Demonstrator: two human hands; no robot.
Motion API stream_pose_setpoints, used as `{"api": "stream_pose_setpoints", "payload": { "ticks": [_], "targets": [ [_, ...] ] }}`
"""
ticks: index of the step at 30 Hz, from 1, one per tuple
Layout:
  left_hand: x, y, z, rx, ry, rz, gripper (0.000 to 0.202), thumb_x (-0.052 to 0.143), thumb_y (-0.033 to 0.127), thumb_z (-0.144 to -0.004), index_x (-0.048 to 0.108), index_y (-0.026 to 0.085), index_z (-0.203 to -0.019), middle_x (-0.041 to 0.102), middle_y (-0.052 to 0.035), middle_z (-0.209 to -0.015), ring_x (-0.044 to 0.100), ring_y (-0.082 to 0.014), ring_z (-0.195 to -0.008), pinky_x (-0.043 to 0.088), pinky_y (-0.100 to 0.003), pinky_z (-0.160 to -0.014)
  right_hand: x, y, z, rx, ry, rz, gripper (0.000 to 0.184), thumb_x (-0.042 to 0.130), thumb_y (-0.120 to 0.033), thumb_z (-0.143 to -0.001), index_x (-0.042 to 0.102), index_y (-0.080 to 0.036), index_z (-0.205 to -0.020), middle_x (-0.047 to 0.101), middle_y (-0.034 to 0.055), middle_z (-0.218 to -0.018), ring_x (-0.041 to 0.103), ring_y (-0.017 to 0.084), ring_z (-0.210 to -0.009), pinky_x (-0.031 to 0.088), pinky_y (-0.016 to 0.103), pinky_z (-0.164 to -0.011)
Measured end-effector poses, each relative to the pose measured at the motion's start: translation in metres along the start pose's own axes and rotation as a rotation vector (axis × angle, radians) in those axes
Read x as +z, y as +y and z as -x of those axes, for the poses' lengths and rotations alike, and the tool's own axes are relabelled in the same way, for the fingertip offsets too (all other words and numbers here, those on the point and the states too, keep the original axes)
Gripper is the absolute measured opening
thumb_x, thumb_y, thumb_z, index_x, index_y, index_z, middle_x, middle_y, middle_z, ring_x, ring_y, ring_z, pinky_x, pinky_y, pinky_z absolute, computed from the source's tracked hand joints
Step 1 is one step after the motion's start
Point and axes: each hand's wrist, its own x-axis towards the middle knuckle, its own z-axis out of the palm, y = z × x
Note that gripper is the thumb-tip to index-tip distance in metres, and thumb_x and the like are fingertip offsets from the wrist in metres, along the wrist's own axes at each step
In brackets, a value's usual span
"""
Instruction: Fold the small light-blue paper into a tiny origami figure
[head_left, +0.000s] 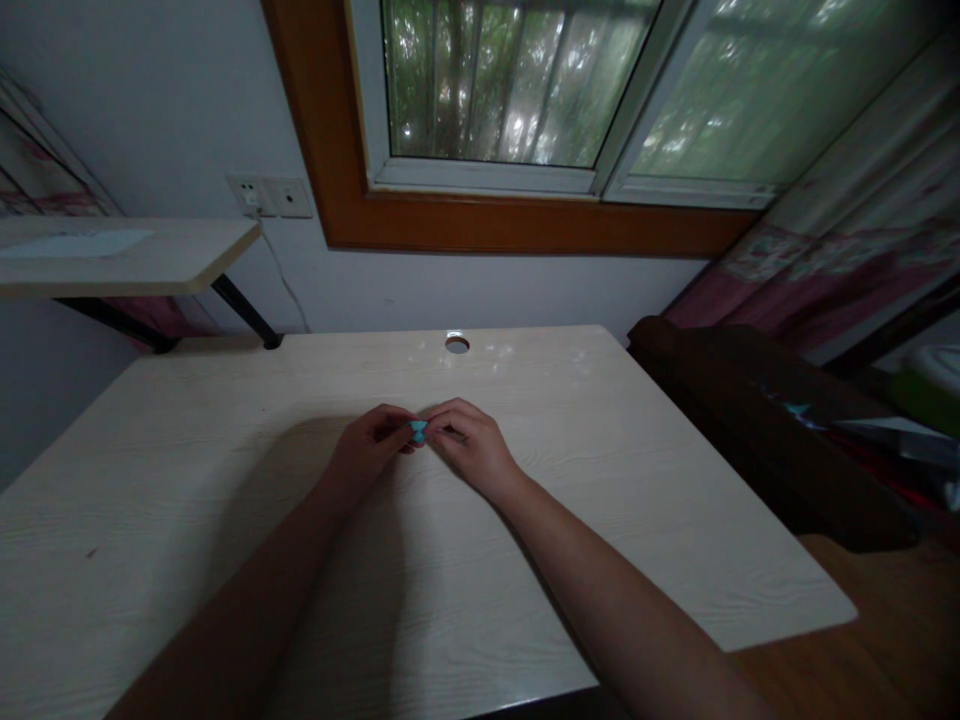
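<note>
Left hand point(373, 447) at nine o'clock and right hand point(469, 437) at three, both nearly closed, pinch a small blue piece point(418, 427) over the tabletop point(600, 470); its shape is hard to make out. A round hole point(457, 345) lies towards one o'clock.

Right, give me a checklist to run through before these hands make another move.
1. Left hand has the small turquoise piece at its fingertips: ok.
2. Right hand meets the piece from the other side with its fingertips: ok.
3. Shape and folds of the piece can be checked: cannot tell; it is tiny and partly covered by fingers.
4. Piece is away from the round cable hole in the wood-grain tabletop: ok; the hole lies beyond the hands, toward the wall.
5. Lighting is good: not ok; the scene is dim.
</note>
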Motion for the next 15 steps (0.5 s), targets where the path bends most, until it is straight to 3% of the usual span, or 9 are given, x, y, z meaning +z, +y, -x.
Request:
{"api": "stream_pose_setpoints", "payload": {
  "ticks": [7,12,15],
  "targets": [
    [-0.0017,0.0002,-0.0004,0.011,0.044,-0.072,0.027,0.073,0.043,-0.077,0.069,0.018,-0.086,0.071,-0.0028,-0.078,0.068,-0.0164,-0.067,0.057,-0.030,-0.068,-0.0017,-0.0051,0.0014,-0.003,0.000,-0.017,0.021,0.053,-0.014,-0.089,0.071,-0.025,-0.091,0.070,0.0058,-0.106,0.066,0.019,-0.098,0.053,0.038,-0.091],
    [-0.0018,0.0017,-0.0017,0.015,0.066,-0.107,0.028,0.072,0.046,-0.076,0.069,0.018,-0.082,0.071,-0.0024,-0.080,0.067,-0.0166,-0.068,0.058,-0.030,-0.067,0.0014,-0.0061,0.0009,0.052,0.005,-0.044,0.005,0.066,-0.026,-0.085,0.070,-0.024,-0.087,0.070,0.0059,-0.100,0.066,0.019,-0.093,0.054,0.036,-0.087],
    [-0.0025,0.0001,-0.0023,0.022,0.057,-0.125,0.029,0.070,0.047,-0.077,0.070,0.019,-0.083,0.072,-0.0027,-0.082,0.067,-0.0168,-0.070,0.057,-0.030,-0.068,0.0036,-0.0033,0.0011,0.095,0.015,-0.094,0.006,0.071,-0.029,-0.083,0.069,-0.023,-0.083,0.069,0.0054,-0.095,0.066,0.018,-0.087,0.055,0.033,-0.081]
  ]
}}
